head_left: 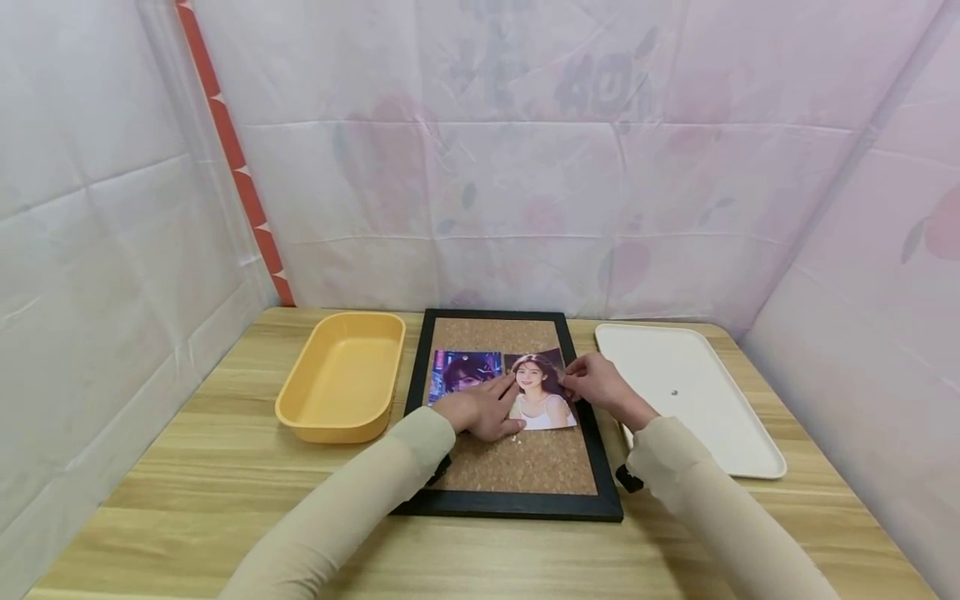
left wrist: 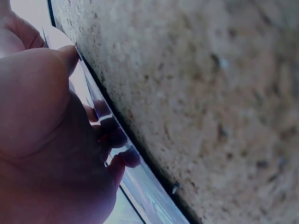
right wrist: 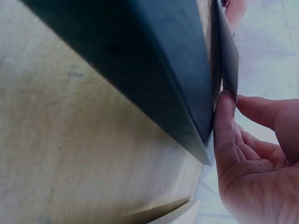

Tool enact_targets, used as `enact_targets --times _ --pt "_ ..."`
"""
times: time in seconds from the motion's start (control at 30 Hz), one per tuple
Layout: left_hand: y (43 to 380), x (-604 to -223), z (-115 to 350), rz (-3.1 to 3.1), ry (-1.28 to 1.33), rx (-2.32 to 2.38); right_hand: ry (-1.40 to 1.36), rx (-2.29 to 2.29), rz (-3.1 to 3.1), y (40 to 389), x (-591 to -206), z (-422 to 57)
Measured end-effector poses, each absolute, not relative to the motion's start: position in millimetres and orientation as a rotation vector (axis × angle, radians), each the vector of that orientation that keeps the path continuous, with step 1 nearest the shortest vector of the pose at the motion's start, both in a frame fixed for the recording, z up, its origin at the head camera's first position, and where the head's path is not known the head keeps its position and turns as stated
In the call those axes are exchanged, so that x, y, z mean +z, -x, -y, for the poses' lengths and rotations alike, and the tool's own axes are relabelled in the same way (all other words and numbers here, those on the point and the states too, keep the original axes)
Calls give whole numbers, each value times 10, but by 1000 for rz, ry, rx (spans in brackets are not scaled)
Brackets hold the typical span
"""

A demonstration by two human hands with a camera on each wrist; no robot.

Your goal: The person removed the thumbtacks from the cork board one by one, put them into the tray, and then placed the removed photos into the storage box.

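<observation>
While your left hand (head_left: 483, 412) rests on the portrait photo (head_left: 542, 410) on the corkboard (head_left: 517, 471), fingers extended, your right hand (head_left: 602, 386) pinches its raised right edge. Looks like positioning; next move seems to call for squaring it beside the purple photo (head_left: 465, 373).

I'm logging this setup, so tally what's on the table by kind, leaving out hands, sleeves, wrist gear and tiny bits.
Photos: 2 (left photo, right photo)
Board: 1
Bin: 1
Tray: 1
Total: 5
</observation>
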State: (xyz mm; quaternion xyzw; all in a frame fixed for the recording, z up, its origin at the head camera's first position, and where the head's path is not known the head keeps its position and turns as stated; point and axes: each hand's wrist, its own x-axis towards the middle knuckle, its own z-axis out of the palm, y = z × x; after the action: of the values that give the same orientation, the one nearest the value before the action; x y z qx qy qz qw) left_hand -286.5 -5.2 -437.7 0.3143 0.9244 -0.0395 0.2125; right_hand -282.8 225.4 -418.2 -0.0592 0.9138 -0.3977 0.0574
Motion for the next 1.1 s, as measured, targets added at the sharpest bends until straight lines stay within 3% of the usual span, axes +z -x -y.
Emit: enact_targets --times 1.1 --pt "2616 -4093 188 -2805 -1097 168 176 -1208 -2773 2858 -4219 -2268"
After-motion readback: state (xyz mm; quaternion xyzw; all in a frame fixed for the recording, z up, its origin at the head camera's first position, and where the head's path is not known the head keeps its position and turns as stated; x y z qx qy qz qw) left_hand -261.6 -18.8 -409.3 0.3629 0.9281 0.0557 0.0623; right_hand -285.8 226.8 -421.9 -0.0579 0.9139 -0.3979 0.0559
